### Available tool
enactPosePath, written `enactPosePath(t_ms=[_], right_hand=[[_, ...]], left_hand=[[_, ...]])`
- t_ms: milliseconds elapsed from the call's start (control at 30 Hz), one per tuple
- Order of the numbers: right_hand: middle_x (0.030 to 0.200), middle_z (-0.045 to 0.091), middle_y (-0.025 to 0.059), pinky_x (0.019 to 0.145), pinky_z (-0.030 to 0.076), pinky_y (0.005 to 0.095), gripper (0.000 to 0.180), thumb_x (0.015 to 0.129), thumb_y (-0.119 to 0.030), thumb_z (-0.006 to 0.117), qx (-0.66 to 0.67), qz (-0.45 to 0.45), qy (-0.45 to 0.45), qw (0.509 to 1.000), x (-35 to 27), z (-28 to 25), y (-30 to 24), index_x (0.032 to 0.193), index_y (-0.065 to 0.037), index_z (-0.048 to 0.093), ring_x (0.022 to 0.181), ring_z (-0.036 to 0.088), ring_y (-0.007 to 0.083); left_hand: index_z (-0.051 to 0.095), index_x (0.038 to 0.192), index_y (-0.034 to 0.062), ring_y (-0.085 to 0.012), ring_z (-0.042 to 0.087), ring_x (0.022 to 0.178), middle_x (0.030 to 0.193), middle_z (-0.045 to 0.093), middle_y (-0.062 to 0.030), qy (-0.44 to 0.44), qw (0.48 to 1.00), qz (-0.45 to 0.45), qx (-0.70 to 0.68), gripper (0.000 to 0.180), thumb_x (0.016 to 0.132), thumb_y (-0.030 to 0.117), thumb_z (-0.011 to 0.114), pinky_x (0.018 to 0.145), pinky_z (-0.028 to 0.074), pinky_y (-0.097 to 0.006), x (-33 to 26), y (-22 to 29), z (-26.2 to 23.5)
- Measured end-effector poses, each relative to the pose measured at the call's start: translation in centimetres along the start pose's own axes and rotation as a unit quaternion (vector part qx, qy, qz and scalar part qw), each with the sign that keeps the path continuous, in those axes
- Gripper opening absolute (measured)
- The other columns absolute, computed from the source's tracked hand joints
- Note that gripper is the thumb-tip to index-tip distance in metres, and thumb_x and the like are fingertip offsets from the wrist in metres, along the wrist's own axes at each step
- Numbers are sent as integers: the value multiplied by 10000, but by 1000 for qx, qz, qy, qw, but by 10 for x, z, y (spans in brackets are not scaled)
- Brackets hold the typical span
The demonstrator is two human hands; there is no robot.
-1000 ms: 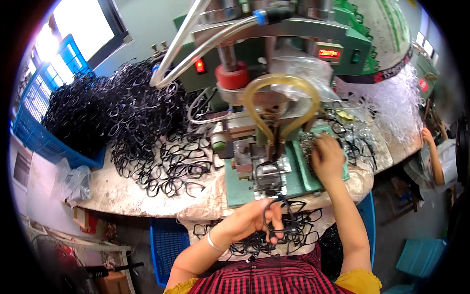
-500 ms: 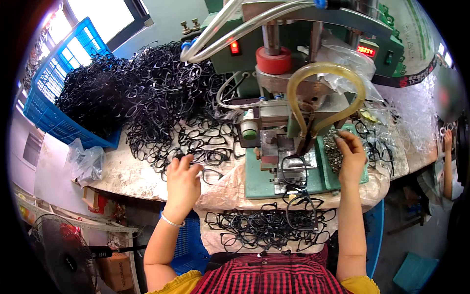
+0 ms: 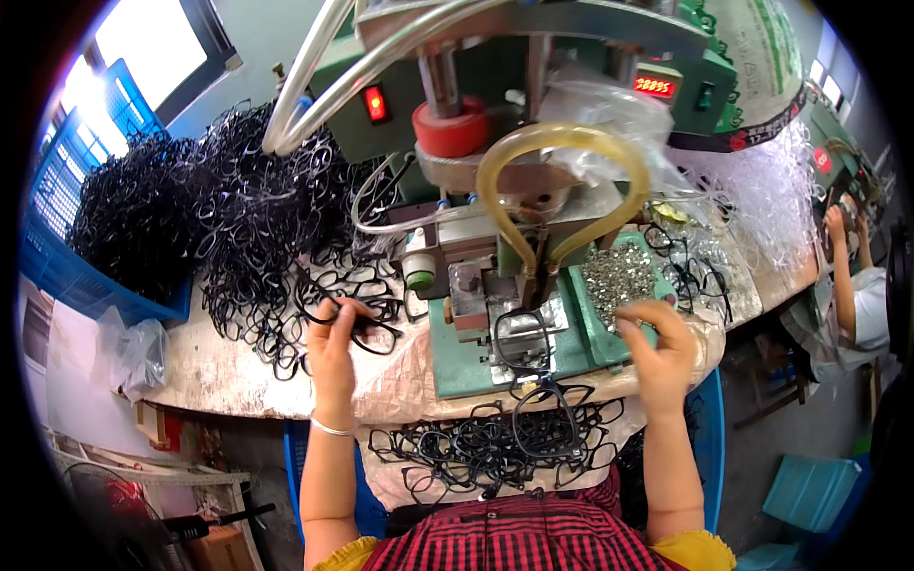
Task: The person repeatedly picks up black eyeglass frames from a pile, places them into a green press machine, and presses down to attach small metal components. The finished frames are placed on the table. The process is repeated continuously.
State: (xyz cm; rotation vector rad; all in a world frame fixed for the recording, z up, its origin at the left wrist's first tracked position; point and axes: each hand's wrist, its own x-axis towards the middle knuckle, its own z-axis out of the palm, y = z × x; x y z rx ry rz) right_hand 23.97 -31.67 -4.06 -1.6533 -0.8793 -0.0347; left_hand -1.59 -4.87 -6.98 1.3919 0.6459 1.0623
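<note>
My left hand grips a black eyeglass frame picked from the spread of black frames on the left of the bench. My right hand hovers at the right edge of the green machine base, fingers curled, beside a tray of small silver metal parts; whether it pinches one is unclear. Another black frame sits on the machine's metal fixture, hanging over the front edge. Several finished black frames lie on a cloth in my lap.
A green press machine with a red cylinder, yellow hose loop and clear tubes fills the middle. A blue crate heaped with black frames stands far left. Clear plastic scraps lie at right, where another person sits.
My left hand closed on a black frame at the left pile and lifted it slightly. My right hand drew back from the metal parts tray toward the bench's front edge.
</note>
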Motion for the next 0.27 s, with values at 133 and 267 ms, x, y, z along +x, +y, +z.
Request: enactPosePath(t_ms=[133,267], right_hand=[[938,701,59,830,484,285,164,802,-3,691,107,-6,-62,992,35,60,-25,966,-2,674,893,645,155],[1016,690,66,853,490,281,284,827,-20,683,207,43,-22,977,25,77,-16,1104,-22,620,916,645,142]], left_hand=[[528,944,84,-188,606,599,799,656,-135,-18,970,-161,-183,133,987,198,475,523,488,-287,-4,-33,27],[525,934,114,-212,631,611,798,660,-152,-36,931,-241,-270,171,978,274,488,496,505,-327,-32,-64,25]])
